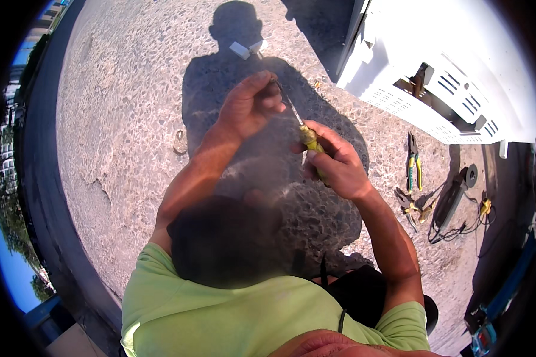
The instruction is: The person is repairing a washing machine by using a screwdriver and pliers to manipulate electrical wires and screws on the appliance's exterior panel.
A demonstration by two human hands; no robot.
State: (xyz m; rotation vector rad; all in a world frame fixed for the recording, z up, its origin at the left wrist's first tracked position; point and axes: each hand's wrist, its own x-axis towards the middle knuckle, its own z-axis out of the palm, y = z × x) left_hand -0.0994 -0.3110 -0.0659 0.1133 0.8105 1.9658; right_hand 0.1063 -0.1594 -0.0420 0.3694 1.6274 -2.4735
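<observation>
My right hand (339, 165) is wrapped round the yellow handle of a screwdriver (308, 138). The screwdriver's metal shaft slants up and left toward my left hand (250, 107). The fingers of that hand are pinched together by the shaft's far end, on something thin that I cannot make out. Just beyond the fingertips, two small white blocks (239, 50) show against my shadow. A thin strand seems to run from them toward the fingers. Whether the blocks hang from the hand or lie on the ground, I cannot tell.
A white metal housing (393, 89) with slots and a broken-open gap stands at the upper right. On the stony ground lie green-and-yellow pliers (413, 163), a second pair of pliers (408, 207), and a dark corded tool with a disc (455, 199). A small round object (180, 141) lies at left.
</observation>
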